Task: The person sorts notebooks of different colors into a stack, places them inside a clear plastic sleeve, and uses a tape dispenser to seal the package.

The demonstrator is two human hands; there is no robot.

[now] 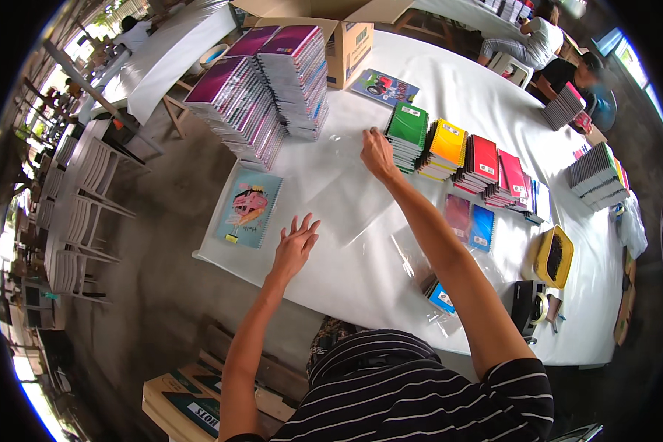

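White sheeting, glossy and creased, covers the tabletop (379,280). Wearer in a black shirt with white stripes (420,383), both bare forearms reaching forward over it.

Left hand (295,249): above the near left part, fingers spread apart and slightly bent, nothing in their hold. Nearest item is a light-blue spiral notebook (261,195) with a pink picture, lying flat to its left.

Right hand (378,153): farther out, fingers curled inward, just left of a stack of green notebooks (407,127). Contact with that stack cannot be told; nor whether the fingers pinch anything thin. Clear plastic film (365,221) lies between the two hands, its edges only faintly visible.

Green stack heads a row running rightward and nearer: yellow stack (448,141), red stack (483,156), pinkish-red stack (511,177), then a paler one at the end. Before the row, a purplish notebook (457,212) and a blue notebook (482,227) lie side by side.

Far left: tall piles of purple-covered spiral notebooks (232,92), an open cardboard box (355,50) behind them. Colourful booklet (385,86) flat beyond the green stack.

Right end: yellow tub (565,259) with dark contents, roll of tape (540,309) close by. Across the tabletop, a co-worker in black (555,76) beside another notebook stack (563,108).
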